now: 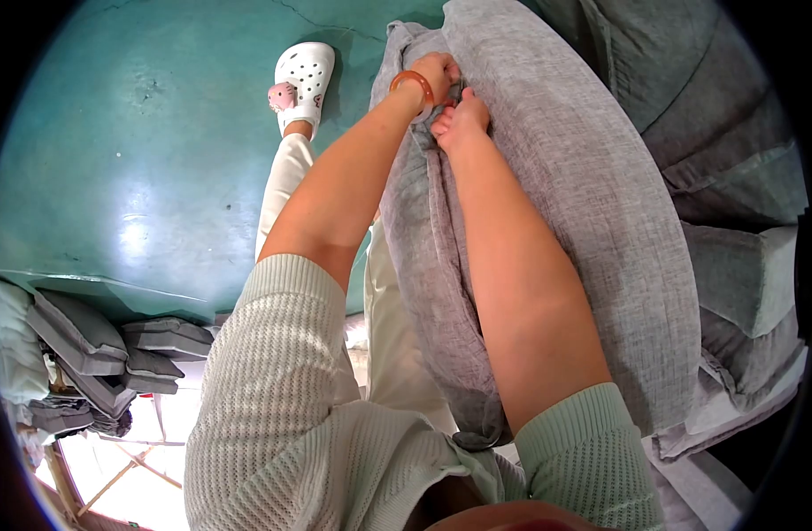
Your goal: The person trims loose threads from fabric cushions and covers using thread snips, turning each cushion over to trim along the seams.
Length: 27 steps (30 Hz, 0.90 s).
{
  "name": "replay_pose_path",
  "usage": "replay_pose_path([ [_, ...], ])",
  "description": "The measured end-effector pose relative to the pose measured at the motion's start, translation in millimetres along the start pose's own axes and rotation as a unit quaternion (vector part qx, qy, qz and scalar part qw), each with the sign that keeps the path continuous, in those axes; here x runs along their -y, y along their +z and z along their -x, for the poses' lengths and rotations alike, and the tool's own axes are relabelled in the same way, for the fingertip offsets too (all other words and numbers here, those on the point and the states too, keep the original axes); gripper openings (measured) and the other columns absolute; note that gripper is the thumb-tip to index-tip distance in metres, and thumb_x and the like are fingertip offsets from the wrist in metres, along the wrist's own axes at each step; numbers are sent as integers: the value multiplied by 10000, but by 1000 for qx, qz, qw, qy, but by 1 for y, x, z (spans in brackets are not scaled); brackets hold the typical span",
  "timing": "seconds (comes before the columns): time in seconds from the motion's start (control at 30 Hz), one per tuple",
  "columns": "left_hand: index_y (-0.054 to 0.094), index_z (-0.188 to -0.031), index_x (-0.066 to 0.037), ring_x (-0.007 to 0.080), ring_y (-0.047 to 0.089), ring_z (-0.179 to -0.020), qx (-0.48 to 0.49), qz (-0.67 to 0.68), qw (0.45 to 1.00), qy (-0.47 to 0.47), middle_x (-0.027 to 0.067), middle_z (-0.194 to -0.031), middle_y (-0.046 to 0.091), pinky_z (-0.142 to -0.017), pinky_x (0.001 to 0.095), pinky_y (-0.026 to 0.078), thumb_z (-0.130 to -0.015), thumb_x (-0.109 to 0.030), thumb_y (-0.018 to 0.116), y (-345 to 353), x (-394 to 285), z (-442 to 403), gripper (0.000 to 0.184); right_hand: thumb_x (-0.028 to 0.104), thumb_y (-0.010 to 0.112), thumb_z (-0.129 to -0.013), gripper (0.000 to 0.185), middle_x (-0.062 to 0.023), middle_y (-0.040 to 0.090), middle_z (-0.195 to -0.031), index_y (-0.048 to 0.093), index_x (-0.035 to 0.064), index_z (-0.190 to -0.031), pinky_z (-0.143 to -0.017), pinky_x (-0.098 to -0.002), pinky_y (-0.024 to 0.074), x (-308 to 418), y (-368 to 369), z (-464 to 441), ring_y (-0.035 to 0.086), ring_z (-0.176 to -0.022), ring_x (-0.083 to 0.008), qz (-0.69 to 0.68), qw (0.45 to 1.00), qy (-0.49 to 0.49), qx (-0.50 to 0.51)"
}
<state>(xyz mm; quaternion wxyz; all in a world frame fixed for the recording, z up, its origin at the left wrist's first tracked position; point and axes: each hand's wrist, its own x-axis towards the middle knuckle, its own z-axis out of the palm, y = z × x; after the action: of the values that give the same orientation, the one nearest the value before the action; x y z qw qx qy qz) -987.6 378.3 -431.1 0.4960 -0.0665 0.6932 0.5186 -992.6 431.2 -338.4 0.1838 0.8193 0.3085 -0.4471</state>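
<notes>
A large grey fabric cushion (583, 203) lies in front of me, with a long seam or opening running down its left side. At the upper part of that seam, my left hand (437, 78), with an orange bracelet on the wrist, is closed on the grey fabric. Just below and to the right, my right hand (463, 119) has its fingers curled in at the same edge, pinching the fabric. The two hands are close together. Whatever small part lies between the fingertips is too small to make out.
More grey cushions (742, 274) are heaped along the right. At the lower left, several grey cushions (87, 327) are stacked near a white bundle (12, 336). A foot in a white clog (307, 80) stands on the green floor (158, 133).
</notes>
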Motion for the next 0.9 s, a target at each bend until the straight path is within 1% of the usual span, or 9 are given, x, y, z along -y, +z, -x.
replay_pose_path([
  [0.23, 589, -902, -52, 162, 590, -722, -63, 84, 993, -56, 75, -776, 610, -669, 310, 470, -823, -157, 578, -3, 14, 1, 132, 425, 351, -932, 426, 36, 206, -500, 404, 79, -690, -353, -253, 130, -11, -13, -10, 162, -388, -100, 58, 998, 0, 37],
  [0.33, 587, -889, -53, 128, 611, -668, -152, 188, 961, -137, 65, -745, 629, -581, 279, 491, -816, -166, 585, -22, 10, 7, 134, 449, 353, -928, 446, 42, 197, -492, 414, 76, -692, -353, -250, 135, -28, -32, -46, 165, -391, -98, 342, 868, -274, 233],
  [0.4, 600, -858, -53, 267, 634, -783, -275, 265, 887, -259, 103, -749, 647, -782, 377, 482, -774, -101, 553, -39, -4, 18, 106, 458, 345, -927, 450, 42, 203, -492, 417, 74, -704, -353, -246, 137, -26, -17, 6, 170, -390, -97, 242, 955, -115, 127],
  [0.47, 617, -906, -70, 236, 632, -846, -260, 230, 904, -250, 90, -806, 657, -816, 371, 481, -767, -83, 561, -35, 10, 18, 151, 462, 339, -927, 453, 41, 206, -492, 419, 72, -711, -353, -244, 139, -27, -14, 18, 174, -389, -96, 183, 978, -54, 78],
  [0.5, 625, -936, -86, 220, 626, -872, -300, 58, 951, -38, 89, -837, 658, -826, 354, 477, -768, -89, 568, -28, 17, 20, 177, 464, 329, -929, 455, 39, 212, -490, 417, 73, -714, -352, -243, 138, -31, -20, 14, 177, -387, -95, 175, 976, -78, 105],
  [0.6, 628, -1056, -133, 166, 610, -930, -215, -83, 959, 162, 25, -909, 662, -828, 285, 467, -768, -84, 634, -28, 9, 27, 293, 471, 306, -932, 462, 35, 221, -486, 411, 77, -715, -350, -243, 137, -33, -33, 15, 182, -383, -94, 156, 970, -116, 148],
  [0.67, 656, -986, -116, 158, 604, -931, 21, 111, 993, -36, 24, -958, 659, -837, 284, 464, -765, -88, 641, -32, -17, 35, 223, 475, 295, -933, 466, 33, 225, -484, 407, 79, -714, -349, -244, 137, -29, -41, 29, 184, -381, -94, 145, 968, -131, 160],
  [0.73, 666, -940, -82, 143, 607, -913, 45, 125, 991, -20, 40, -969, 662, -817, 278, 469, -754, -97, 664, -27, -20, 36, 187, 429, 347, -934, 386, 25, 288, -524, 420, 87, -769, -354, -250, 188, -16, -38, 55, 221, -384, -102, -50, 994, 52, 86],
  [0.9, 665, -893, -36, 177, 612, -857, 112, 54, 992, -5, 84, -901, 655, -782, 291, 472, -718, -164, 718, -28, -37, 36, 223, 497, 292, -927, 449, 41, 209, -515, 379, 112, -713, -371, -251, 115, -17, -39, 71, 154, -388, -94, -42, 997, 29, 50],
])
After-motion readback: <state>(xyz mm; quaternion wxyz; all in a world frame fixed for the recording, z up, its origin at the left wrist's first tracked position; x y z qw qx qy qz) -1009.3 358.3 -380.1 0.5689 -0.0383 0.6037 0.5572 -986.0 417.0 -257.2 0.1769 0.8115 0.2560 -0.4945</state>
